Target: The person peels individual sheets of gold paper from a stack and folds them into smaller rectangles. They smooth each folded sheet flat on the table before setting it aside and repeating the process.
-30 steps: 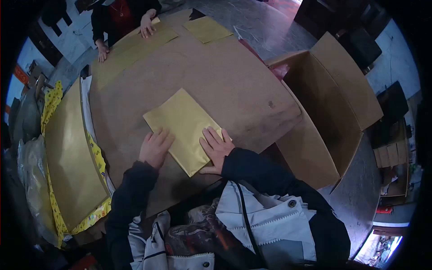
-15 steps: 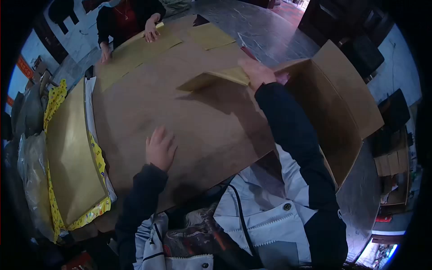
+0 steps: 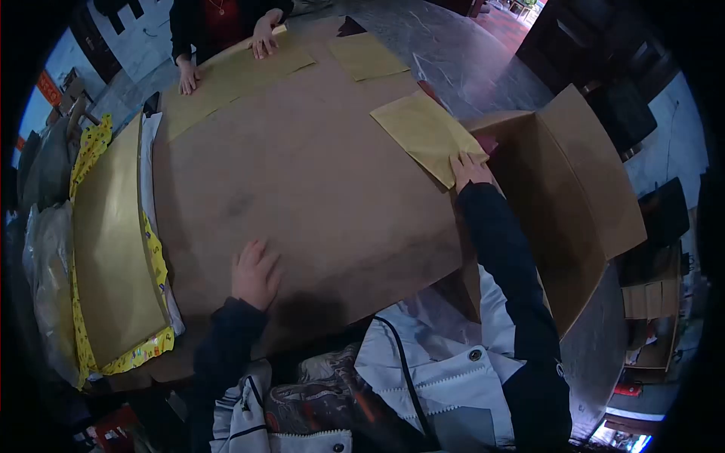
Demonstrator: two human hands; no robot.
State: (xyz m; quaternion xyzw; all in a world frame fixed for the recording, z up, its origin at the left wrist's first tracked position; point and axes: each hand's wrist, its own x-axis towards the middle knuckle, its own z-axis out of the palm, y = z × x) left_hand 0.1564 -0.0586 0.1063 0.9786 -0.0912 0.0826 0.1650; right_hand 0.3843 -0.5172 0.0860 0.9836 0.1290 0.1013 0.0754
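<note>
My right hand (image 3: 472, 172) rests on the near right corner of a yellow-brown paper envelope (image 3: 430, 136), its fingers lying apart on the paper. The envelope lies at the right edge of the brown board-topped table (image 3: 302, 174), beside an open carton. My left hand (image 3: 257, 275) hovers over or rests on the near left part of the table. Its fingers are loosely stretched out, and nothing shows in them. Another yellow-brown piece (image 3: 368, 57) lies at the far right of the table.
A person across the table has both hands on a long row of yellow-brown paper (image 3: 234, 79). At left, a stack of yellow-brown sheets (image 3: 113, 249) sits in yellow printed wrapping. The open cardboard carton (image 3: 559, 211) stands at my right.
My right hand has come down and nearer with the envelope, which was raised and folded and now lies flat. My left hand has shifted slightly nearer to me.
</note>
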